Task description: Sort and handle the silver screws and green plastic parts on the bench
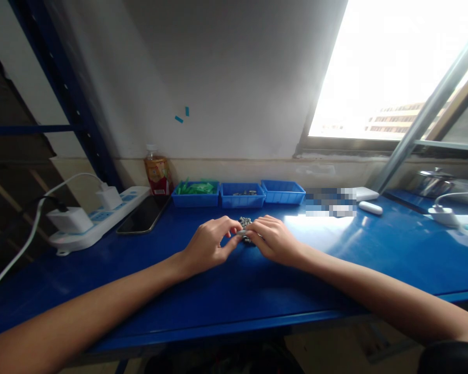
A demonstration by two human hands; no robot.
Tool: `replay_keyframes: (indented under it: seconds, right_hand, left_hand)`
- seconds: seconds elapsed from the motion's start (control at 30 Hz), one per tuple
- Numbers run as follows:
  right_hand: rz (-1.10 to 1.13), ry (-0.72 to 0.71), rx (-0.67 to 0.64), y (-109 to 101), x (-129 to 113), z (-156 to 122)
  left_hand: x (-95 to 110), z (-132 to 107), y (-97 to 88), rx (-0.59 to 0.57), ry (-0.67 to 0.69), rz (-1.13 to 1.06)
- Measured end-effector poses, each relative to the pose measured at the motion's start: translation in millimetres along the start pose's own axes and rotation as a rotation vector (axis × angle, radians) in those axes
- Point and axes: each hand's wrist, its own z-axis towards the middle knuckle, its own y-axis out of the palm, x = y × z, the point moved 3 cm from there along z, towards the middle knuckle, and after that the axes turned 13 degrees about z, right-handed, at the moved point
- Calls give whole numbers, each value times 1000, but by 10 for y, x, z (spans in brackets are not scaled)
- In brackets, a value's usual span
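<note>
My left hand [210, 243] and my right hand [272, 239] meet at the middle of the blue table [234, 291]. Their fingers are curled and pinched together over a small pile of grey metal parts [245, 223]. A small silvery piece [242, 233] sits between the fingertips of both hands. Most of the pile is hidden behind my fingers. Both forearms stretch in from the near edge.
Three blue bins stand along the wall: one with green pieces [195, 193], one with small metal parts [243, 195], one that looks empty [283, 191]. A phone [143, 215], power strip with chargers [97, 215] and drink bottle [156, 172] sit left. White devices [370, 208] lie right.
</note>
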Motion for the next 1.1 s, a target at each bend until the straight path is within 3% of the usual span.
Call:
replay_keyframes:
  seconds: [0.17, 0.33, 0.67, 0.87, 1.1]
  right_hand:
    - [32, 54, 7, -1, 1, -26]
    - [24, -18, -1, 4, -27, -25]
    - [1, -32, -16, 12, 4, -22]
    - [43, 20, -14, 12, 11, -29]
    - [6, -59, -9, -5, -46, -24]
  left_hand:
    - [-24, 13, 5, -28, 3, 21]
    - [-37, 13, 4, -79, 15, 2]
    - [-4, -7, -15, 19, 46, 21]
    - [-35, 4, -12, -18, 12, 48]
    - [-45, 13, 12, -102, 31, 51]
